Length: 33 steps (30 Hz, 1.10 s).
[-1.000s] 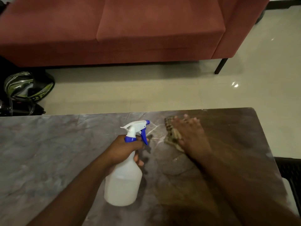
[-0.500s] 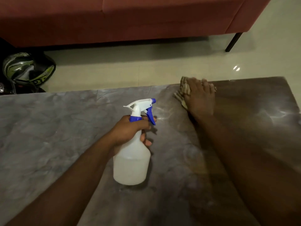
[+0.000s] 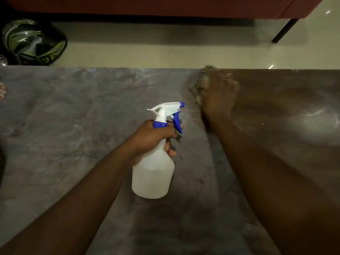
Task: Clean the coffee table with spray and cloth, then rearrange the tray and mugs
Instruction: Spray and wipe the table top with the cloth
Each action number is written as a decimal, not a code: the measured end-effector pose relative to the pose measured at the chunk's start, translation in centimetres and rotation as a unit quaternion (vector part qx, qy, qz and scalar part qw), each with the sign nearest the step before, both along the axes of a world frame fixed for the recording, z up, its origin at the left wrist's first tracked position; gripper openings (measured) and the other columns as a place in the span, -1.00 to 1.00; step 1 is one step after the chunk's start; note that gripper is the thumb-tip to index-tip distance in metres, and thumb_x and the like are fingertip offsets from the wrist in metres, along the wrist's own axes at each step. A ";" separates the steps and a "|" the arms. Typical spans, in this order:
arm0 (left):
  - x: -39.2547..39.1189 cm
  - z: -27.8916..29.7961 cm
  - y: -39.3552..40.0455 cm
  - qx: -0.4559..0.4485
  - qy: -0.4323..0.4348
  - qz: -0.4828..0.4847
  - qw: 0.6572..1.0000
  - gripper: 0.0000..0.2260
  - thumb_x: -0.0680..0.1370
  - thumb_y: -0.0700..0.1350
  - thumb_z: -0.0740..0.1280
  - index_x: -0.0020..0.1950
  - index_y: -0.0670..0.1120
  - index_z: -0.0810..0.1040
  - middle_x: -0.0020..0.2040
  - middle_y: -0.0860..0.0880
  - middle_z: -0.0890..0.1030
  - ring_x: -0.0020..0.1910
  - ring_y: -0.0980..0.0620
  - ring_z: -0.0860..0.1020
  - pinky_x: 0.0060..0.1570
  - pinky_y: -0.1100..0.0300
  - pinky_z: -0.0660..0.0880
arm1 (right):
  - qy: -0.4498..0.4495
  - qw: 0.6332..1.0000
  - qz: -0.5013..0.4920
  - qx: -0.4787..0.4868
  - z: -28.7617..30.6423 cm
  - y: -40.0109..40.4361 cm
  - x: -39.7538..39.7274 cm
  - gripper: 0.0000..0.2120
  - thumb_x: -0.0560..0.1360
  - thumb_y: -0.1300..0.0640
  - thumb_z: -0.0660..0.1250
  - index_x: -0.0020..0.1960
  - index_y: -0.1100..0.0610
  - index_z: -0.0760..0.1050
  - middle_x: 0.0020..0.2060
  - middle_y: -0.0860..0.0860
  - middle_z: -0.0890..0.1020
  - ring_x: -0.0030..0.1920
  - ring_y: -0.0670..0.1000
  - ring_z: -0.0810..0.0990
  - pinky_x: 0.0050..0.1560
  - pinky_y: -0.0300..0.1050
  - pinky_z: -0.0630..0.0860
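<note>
Head view, nearest first: the white spray bottle [image 3: 153, 173] is gripped round its neck by the left hand [image 3: 153, 139], a finger laid by the blue trigger, nozzle aimed toward the wiping zone, presumably so a fresh burst can be fired on demand. Further out, the cloth [image 3: 202, 83] is pressed flat onto the marbled surface [image 3: 73, 126] under the right hand [image 3: 218, 100], blurred; whether the fingers are curled cannot be told. It sits right at the far edge, likely so the rim gets wiped. Beyond, a helmet [image 3: 35, 41] lies on the floor beneath the sofa [image 3: 165, 6]. Tray and mugs are not seen.
</note>
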<state>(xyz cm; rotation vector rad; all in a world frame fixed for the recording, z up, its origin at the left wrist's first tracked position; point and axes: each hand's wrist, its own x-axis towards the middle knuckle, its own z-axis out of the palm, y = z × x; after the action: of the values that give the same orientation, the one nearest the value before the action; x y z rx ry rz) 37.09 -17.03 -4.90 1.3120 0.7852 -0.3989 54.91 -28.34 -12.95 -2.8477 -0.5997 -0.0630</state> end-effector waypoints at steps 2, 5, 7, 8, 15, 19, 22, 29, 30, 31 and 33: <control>-1.0 0.1 -0.2 0.005 0.008 0.000 1.000 -0.80 0.53 -0.26 0.29 0.10 -0.22 0.64 -0.51 -0.14 0.48 -0.40 -0.17 0.61 -0.23 0.07 0.58 | 0.004 0.985 0.173 0.025 -0.3 0.5 -5.2 -0.50 0.51 -0.06 0.14 0.40 0.11 0.36 0.35 0.13 0.44 0.40 0.23 0.31 0.40 0.16 0.07; -2.5 0.9 -0.3 -0.005 0.007 -0.002 1.000 -0.81 0.54 -0.26 0.28 0.07 -0.17 0.65 -0.53 -0.13 0.47 -0.38 -0.20 0.63 -0.22 0.08 0.57 | 0.005 0.944 0.329 -0.018 -0.2 -6.7 -8.5 -0.51 0.53 -0.16 0.14 0.37 0.06 0.39 0.35 0.05 0.45 0.40 0.17 0.32 0.41 0.17 0.14; -3.5 1.5 -0.7 -0.013 0.006 -0.007 1.000 -0.78 0.54 -0.27 0.26 0.10 -0.16 0.65 -0.53 -0.13 0.46 -0.40 -0.18 0.62 -0.24 0.10 0.58 | -0.009 0.962 0.272 -0.039 -0.3 -10.8 -6.8 -0.46 0.49 -0.14 0.20 0.41 0.02 0.33 0.38 0.05 0.43 0.41 0.18 0.31 0.40 0.15 0.12; -3.7 1.6 -0.9 -0.015 0.003 -0.007 1.000 -0.78 0.55 -0.28 0.27 0.11 -0.16 0.65 -0.52 -0.13 0.46 -0.40 -0.17 0.60 -0.23 0.09 0.58 | 0.002 0.980 0.196 -0.039 -0.2 -11.4 -5.8 -0.45 0.47 -0.12 0.16 0.42 0.01 0.31 0.39 0.06 0.42 0.41 0.19 0.30 0.40 0.15 0.10; -5.6 1.6 -3.3 -0.006 0.007 -0.003 1.000 -0.81 0.53 -0.30 0.28 -0.01 -0.13 0.67 -0.52 -0.15 0.47 -0.38 -0.22 0.60 -0.15 -0.03 0.58 | 0.013 0.991 0.132 -0.034 -0.5 -6.5 -16.1 -0.44 0.51 -0.16 0.22 0.45 0.03 0.28 0.42 0.04 0.36 0.45 0.21 0.23 0.41 0.26 0.13; -6.9 1.6 -4.3 0.014 0.010 -0.025 1.000 -0.79 0.54 -0.29 0.27 -0.02 -0.08 0.67 -0.47 -0.22 0.46 -0.36 -0.22 0.62 -0.13 -0.04 0.60 | 0.035 0.987 0.152 -0.046 0.6 -14.3 -16.4 -0.41 0.52 -0.24 0.02 0.43 0.06 0.33 0.41 0.06 0.39 0.45 0.21 0.22 0.40 0.26 0.11; -8.1 1.6 -4.7 0.018 0.012 -0.040 0.999 -0.79 0.54 -0.28 0.27 0.01 -0.09 0.67 -0.44 -0.23 0.48 -0.37 -0.19 0.63 -0.15 0.01 0.61 | 0.019 0.998 -0.016 -0.050 0.0 -13.9 -12.9 -0.45 0.49 -0.10 0.10 0.44 0.06 0.30 0.41 0.06 0.38 0.44 0.23 0.24 0.40 0.28 0.12; -11.5 2.3 -6.5 0.009 0.022 -0.051 0.998 -0.78 0.54 -0.30 0.26 0.06 -0.13 0.66 -0.46 -0.22 0.46 -0.39 -0.21 0.61 -0.09 -0.10 0.61 | 0.010 0.976 0.211 -0.057 -0.1 -15.6 -23.5 -0.40 0.48 -0.20 0.19 0.44 0.06 0.31 0.41 0.06 0.38 0.44 0.20 0.26 0.41 0.23 0.13; -11.9 2.5 -6.9 0.007 0.021 -0.056 0.998 -0.79 0.55 -0.29 0.26 0.03 -0.11 0.66 -0.45 -0.22 0.46 -0.39 -0.20 0.61 -0.12 -0.07 0.62 | 0.010 0.975 0.212 -0.064 0.3 -18.5 -23.4 -0.40 0.47 -0.16 0.22 0.44 0.06 0.30 0.42 0.06 0.37 0.44 0.20 0.25 0.41 0.23 0.13; -12.3 2.5 -7.3 0.004 0.022 -0.061 0.998 -0.79 0.56 -0.29 0.25 0.01 -0.10 0.66 -0.44 -0.23 0.46 -0.39 -0.18 0.62 -0.15 -0.02 0.62 | 0.012 0.981 0.181 -0.069 0.6 -21.1 -22.3 -0.40 0.45 -0.12 0.23 0.44 0.05 0.28 0.42 0.06 0.37 0.44 0.20 0.25 0.41 0.24 0.12; -13.2 2.1 -8.0 0.003 0.020 -0.062 0.998 -0.79 0.56 -0.30 0.25 0.03 -0.11 0.66 -0.44 -0.23 0.46 -0.40 -0.17 0.61 -0.18 0.00 0.62 | 0.020 0.997 0.039 -0.068 0.6 -24.1 -19.0 -0.42 0.46 -0.05 0.17 0.45 0.05 0.24 0.43 0.07 0.35 0.44 0.22 0.23 0.40 0.29 0.11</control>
<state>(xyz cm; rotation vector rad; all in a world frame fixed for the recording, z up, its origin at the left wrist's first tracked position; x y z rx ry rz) 23.88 -25.03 -2.78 1.3660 0.7407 -0.5241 35.91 -52.48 -12.30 -2.9438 -0.7338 0.0494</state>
